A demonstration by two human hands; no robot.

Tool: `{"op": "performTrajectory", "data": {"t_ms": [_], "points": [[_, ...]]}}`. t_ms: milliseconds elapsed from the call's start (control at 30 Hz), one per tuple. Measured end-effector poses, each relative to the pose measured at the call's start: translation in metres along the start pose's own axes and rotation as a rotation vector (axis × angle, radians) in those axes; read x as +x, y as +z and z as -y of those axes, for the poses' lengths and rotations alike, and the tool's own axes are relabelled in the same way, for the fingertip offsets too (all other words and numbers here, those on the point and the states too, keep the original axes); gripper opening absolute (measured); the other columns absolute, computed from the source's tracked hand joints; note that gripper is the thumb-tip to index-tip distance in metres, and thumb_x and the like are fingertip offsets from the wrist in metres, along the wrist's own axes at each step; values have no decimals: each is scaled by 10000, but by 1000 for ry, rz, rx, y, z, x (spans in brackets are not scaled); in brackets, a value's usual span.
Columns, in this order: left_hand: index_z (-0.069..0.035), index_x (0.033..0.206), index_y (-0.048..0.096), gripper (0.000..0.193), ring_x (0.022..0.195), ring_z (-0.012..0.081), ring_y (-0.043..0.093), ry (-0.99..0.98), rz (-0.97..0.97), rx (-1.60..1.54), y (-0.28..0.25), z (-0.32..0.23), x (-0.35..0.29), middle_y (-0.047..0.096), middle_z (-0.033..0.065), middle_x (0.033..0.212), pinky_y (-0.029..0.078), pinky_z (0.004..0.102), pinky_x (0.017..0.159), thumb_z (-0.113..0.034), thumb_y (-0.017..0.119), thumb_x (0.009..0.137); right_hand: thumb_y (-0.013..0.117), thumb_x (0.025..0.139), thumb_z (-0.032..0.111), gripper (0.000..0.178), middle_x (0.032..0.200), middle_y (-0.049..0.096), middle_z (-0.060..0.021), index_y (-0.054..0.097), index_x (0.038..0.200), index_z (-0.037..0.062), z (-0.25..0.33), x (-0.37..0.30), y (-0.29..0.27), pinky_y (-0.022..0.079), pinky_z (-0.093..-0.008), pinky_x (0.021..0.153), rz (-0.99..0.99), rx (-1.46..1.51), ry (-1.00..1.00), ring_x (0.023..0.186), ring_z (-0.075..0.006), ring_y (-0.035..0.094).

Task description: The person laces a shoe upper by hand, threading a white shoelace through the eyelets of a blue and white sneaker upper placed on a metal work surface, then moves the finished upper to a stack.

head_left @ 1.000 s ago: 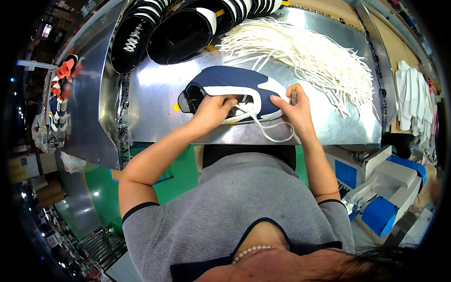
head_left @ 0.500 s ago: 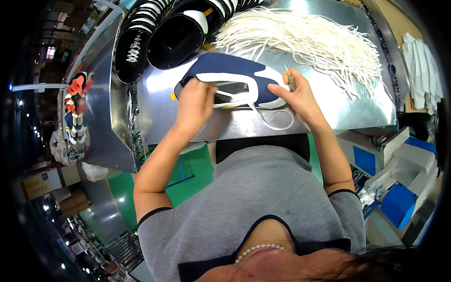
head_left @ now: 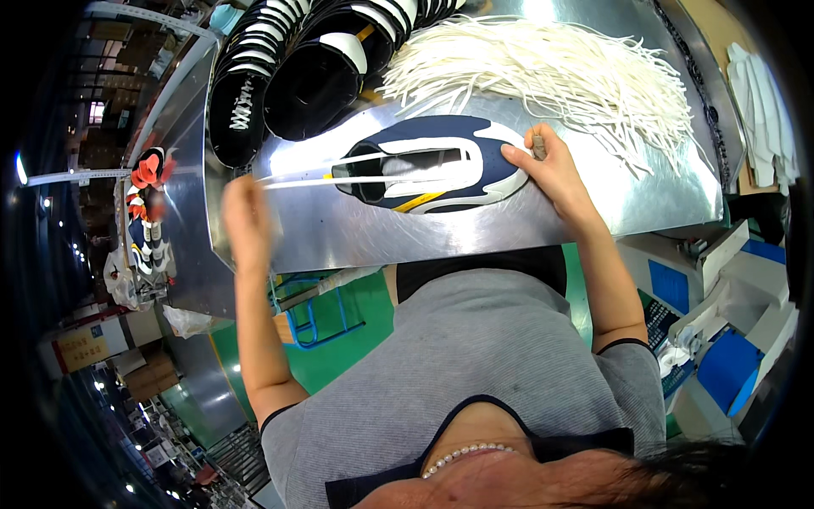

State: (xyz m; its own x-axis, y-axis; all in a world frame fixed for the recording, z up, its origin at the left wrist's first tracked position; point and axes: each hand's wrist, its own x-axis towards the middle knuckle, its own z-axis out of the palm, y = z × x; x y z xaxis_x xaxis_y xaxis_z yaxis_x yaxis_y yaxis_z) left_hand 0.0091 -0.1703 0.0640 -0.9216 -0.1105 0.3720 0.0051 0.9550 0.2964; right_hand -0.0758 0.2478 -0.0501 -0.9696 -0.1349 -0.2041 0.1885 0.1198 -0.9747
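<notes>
A navy, white and yellow shoe upper (head_left: 498, 163) lies on the metal table, its toe to the right. My right hand (head_left: 555, 174) grips that toe, thumb on top. A small brown-handled tool (head_left: 538, 148) also sits in its curled fingers; its tip is hidden. Two strands of white shoelace (head_left: 309, 181) run from the front of the upper's opening, stretched straight out to the left. My left hand (head_left: 248, 222), smeared by motion, is closed on their far ends near the table's left edge.
A heap of loose white laces (head_left: 551, 72) covers the back right. Stacked black-and-white shoe uppers (head_left: 305, 93) stand at the back left, one laced. White cloth gloves (head_left: 761, 114) hang at the far right. Beside me on the right is a grey-and-blue machine (head_left: 721, 339).
My left hand has moved from the upper's opening far to the left, drawing the lace. The slack loop near the toe has vanished. The upper has shifted slightly right and lies flatter.
</notes>
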Motion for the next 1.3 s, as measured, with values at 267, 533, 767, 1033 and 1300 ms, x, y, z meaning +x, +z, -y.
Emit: {"op": "performTrajectory", "data": {"t_ms": [267,533,767,1033,1300], "points": [[-15,861,660,41,1053,282,600,476,416,-537,25,-156,39,624,157,1282,466,370,914,-25,696,845,718,920,241,235,908,643,-72,630,926,23,36,-7,-18,488,-304,728,-151,-330,-230,815,-151,618],[-28,938,670,80,1079,284,597,428,265,-455,79,-167,27,658,111,1214,475,364,879,-46,699,865,677,950,181,147,795,624,25,658,969,37,45,-26,51,429,-207,601,315,234,-41,690,-46,557],[-8,1025,694,284,971,254,651,-81,632,-473,83,-104,-1,705,114,1002,505,358,886,-281,638,971,606,988,121,78,746,604,9,581,1011,50,26,-22,68,338,-187,491,224,365,78,543,-20,436],[-39,1074,696,467,663,67,561,-803,1104,-981,127,-122,10,679,18,873,454,231,589,-488,600,985,728,851,136,356,859,727,-141,557,1152,50,16,-20,79,530,-374,770,28,0,-68,826,-298,711],[-16,1069,708,196,795,118,684,-438,619,-986,127,-137,-12,732,44,919,542,253,721,-133,732,912,731,858,180,430,886,697,-180,504,1200,53,18,-23,76,511,-435,766,97,-196,-140,858,-359,682]]}}
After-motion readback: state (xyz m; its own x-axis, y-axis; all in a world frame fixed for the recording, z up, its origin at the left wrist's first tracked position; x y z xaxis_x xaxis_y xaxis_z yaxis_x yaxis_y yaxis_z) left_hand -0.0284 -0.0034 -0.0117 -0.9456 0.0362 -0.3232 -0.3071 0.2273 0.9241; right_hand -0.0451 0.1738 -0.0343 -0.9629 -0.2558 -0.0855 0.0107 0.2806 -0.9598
